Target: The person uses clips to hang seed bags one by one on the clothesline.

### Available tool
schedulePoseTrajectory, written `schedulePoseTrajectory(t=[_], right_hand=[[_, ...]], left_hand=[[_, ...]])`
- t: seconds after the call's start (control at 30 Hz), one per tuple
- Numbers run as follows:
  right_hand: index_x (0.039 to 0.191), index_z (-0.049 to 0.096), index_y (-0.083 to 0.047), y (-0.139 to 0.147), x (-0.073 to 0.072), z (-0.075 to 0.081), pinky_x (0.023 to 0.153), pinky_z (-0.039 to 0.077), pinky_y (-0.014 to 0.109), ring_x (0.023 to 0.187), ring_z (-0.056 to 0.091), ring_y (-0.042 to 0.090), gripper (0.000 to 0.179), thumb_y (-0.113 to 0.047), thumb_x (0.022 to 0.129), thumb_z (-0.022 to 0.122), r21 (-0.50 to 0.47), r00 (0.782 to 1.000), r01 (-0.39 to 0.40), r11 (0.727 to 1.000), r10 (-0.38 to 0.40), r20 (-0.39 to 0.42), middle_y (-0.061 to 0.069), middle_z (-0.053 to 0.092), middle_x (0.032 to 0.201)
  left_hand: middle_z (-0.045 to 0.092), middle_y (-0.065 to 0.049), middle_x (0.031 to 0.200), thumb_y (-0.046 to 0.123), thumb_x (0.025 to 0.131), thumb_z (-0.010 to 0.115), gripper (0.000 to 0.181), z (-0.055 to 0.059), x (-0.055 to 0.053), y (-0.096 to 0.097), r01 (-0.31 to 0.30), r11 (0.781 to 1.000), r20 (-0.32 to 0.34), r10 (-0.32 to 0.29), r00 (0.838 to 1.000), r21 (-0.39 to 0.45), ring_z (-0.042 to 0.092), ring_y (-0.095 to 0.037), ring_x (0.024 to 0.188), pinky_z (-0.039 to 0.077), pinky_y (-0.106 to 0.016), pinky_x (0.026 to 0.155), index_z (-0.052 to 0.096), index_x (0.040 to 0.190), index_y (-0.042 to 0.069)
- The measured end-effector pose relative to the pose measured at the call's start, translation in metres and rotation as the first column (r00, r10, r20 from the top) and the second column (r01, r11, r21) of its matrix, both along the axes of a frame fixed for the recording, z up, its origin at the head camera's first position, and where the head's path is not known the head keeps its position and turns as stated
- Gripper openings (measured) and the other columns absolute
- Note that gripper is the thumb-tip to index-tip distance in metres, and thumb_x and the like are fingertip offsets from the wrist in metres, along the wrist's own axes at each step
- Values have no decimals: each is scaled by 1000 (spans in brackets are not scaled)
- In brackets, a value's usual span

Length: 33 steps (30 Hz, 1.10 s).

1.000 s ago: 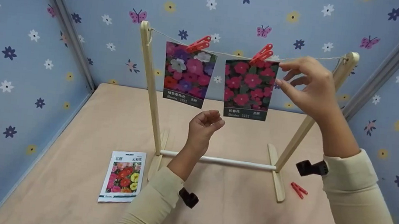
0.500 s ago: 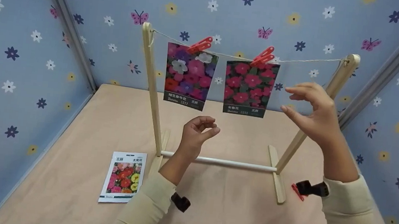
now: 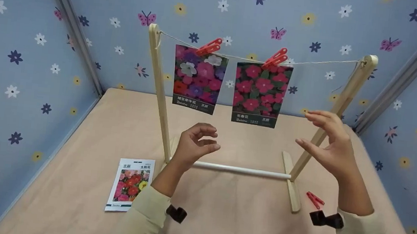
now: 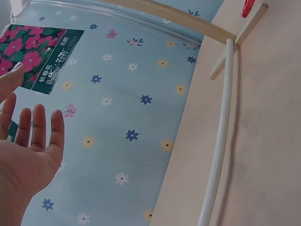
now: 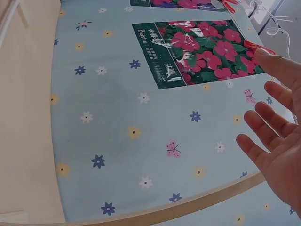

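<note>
Two flower seed packets hang from a string (image 3: 322, 62) on a wooden stand. The left packet (image 3: 199, 79) shows mixed purple, pink and white blooms, and a red clothespin (image 3: 209, 47) clips its top. Pink blooms cover the right packet (image 3: 260, 93), held by another red clothespin (image 3: 275, 58). Below the packets, my left hand (image 3: 196, 144) is in the air with relaxed, slightly bent fingers and nothing in them. My right hand (image 3: 331, 147) is beside the right post, thumb and fingers apart, also holding nothing. Both wrist views show bare palms and spread fingers.
A white seed packet (image 3: 131, 184) lies on the table at the left, partly behind my left sleeve. One loose red clothespin (image 3: 315, 200) lies near the stand's right foot (image 3: 291, 187). A white bar (image 3: 241, 170) joins the posts low down. Flower-patterned walls enclose the table.
My right hand has let go of the right packet's edge and moved down and to the right. My left hand has drawn down and left, away from the packets.
</note>
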State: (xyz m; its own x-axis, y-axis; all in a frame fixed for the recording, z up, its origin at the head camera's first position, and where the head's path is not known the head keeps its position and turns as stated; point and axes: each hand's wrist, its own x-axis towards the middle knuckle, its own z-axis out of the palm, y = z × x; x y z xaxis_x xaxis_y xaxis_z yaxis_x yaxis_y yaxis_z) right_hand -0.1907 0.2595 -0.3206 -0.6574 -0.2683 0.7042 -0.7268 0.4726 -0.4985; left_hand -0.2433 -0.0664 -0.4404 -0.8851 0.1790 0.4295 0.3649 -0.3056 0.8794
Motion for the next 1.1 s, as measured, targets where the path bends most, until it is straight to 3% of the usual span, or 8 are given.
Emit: schedulePoseTrajectory(t=[0.1, 0.23, 0.37, 0.63, 0.83, 1.1], right_hand=[[124, 55, 13, 3, 5, -7, 103, 40, 22, 118, 49, 10, 62, 24, 66, 75, -9, 1000, 5, 1000, -4, 19, 28, 51, 126], [128, 55, 9, 18, 1, -29, 104, 41, 24, 120, 50, 10, 70, 26, 63, 77, -23, 1000, 15, 1000, -14, 22, 23, 51, 129], [128, 54, 10, 27, 5, -42, 103, 41, 23, 121, 50, 10, 73, 28, 61, 76, -30, 999, 35, 999, -34, 31, 23, 51, 130], [130, 50, 14, 29, 28, -48, 101, 43, 21, 116, 54, 15, 68, 27, 67, 72, -107, 998, 49, 993, -44, 48, 23, 53, 123], [130, 50, 13, 48, 29, -78, 99, 45, 21, 114, 55, 17, 68, 30, 67, 69, -172, 992, 109, 979, -96, 80, 20, 54, 124], [132, 51, 11, 68, 27, -120, 97, 44, 19, 114, 55, 18, 68, 28, 69, 69, -199, 978, 173, 965, -146, 147, 19, 54, 125]], left_hand=[[57, -13, 113, -7, 74, 80, 39, 2, 2, -7, -13, 998, -31, 11, 999, -60, 59, -33, 104, 53, -48, 91, 62, 109, -11], [56, -16, 117, -7, 75, 80, 41, 5, 6, -16, -34, 991, -85, 23, 996, -127, 59, -36, 108, 52, -47, 93, 64, 112, -6], [56, -19, 119, -12, 73, 79, 43, 7, 13, -25, -70, 982, -127, 47, 991, -177, 58, -37, 109, 50, -50, 94, 64, 113, -8], [57, -24, 114, -15, 72, 77, 40, 23, 36, -49, -136, 964, -193, 91, 977, -230, 58, -39, 106, 47, -58, 93, 62, 110, -13], [57, -24, 114, -15, 73, 77, 38, 19, 44, -65, -181, 953, -197, 135, 971, -242, 58, -36, 105, 47, -59, 93, 63, 108, -12], [60, -21, 112, -14, 74, 77, 34, 10, 58, -88, -280, 926, -138, 252, 958, -252, 62, -26, 104, 47, -55, 96, 66, 106, -10]])
